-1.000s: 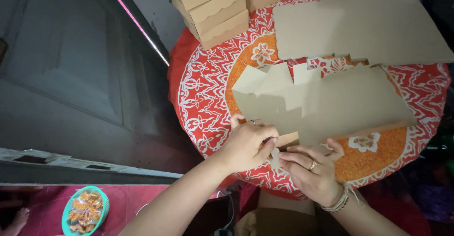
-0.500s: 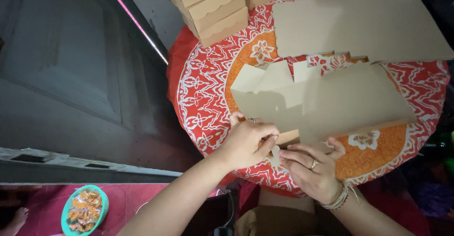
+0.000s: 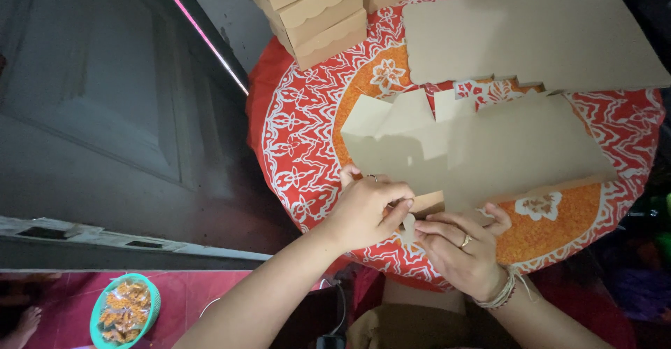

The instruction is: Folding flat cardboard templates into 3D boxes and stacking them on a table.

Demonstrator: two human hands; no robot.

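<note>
On a round red patterned table (image 3: 293,146), a flat brown box blank (image 3: 482,153) is pinched at its six o'clock flap by left hand (image 3: 363,212) and right hand (image 3: 461,254); the crease is best pressed firmly along the score

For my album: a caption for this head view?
Both hands, left hand and right hand, pinch a flat cardboard box blank's flap.

A flat cardboard blank (image 3: 482,153) lies across the middle of the tabletop (image 3: 300,146). Behind it, toward the far right edge, lies a second flat sheet (image 3: 531,34). At the far left edge stands a stack of folded boxes (image 3: 314,13). Both hands meet at the blank's near edge, left hand (image 3: 363,212) beside right hand (image 3: 458,254). Down on the floor, far left, sits a basket of snacks (image 3: 124,312).
</note>
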